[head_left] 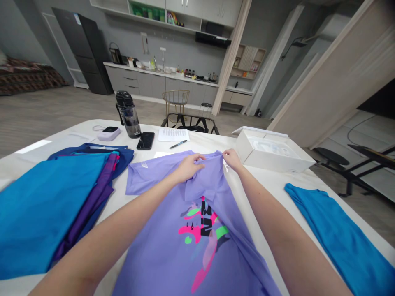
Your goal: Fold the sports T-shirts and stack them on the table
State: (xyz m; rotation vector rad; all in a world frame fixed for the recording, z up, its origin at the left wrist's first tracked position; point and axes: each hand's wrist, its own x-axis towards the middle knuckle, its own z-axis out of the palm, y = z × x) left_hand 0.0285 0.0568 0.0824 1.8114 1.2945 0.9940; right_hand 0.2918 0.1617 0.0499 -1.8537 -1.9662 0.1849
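Note:
A lavender T-shirt (pixel 160 234) with a pink, green and black print lies on the white table in front of me. Its right side is folded inward, so one sleeve rests across the chest above the print. My right hand (pixel 232 159) pinches the fabric at the upper right corner of this fold. My left hand (pixel 189 167) lies on the shirt near the collar, thumb and fingers apart; its fingertips touch the cloth. The other sleeve spreads flat to the left.
Folded blue, purple and navy clothes (pixel 46 205) are stacked at left; a blue garment (pixel 336 234) lies at right. Behind the shirt are a water bottle (pixel 128 115), phone (pixel 145 140), pen (pixel 178 144), paper (pixel 173 135) and white box (pixel 268 154). A chair (pixel 191 123) stands beyond the table.

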